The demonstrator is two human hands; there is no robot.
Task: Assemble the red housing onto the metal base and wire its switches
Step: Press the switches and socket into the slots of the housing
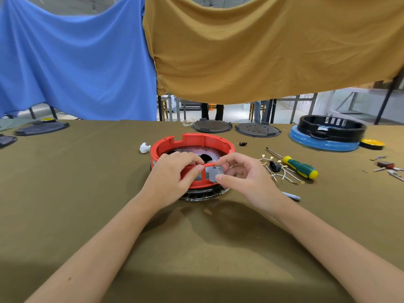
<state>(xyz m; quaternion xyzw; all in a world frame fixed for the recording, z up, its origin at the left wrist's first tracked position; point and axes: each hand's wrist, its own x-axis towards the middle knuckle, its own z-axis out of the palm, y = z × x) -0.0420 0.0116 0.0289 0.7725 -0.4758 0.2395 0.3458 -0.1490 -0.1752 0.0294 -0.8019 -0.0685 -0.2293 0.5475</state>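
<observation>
Head view: left hand point(172, 178) grips the red housing point(192, 149) rim while right hand point(242, 178) pinches a grey switch point(215, 173) at its near opening, likely needing a firm push to seat.

Metal base point(203, 194) mostly hidden under red housing point(192, 139); grey switch point(215, 172) partly covered by fingers; far-left dark discs point(6, 141) cut off.

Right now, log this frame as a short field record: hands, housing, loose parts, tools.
left hand: grips the near rim of the red housing
right hand: pinches a grey switch at the housing's near-wall opening
housing: sits on the metal base
loose wires: right of housing, unconnected
screwdriver: lying beside the wires
</observation>
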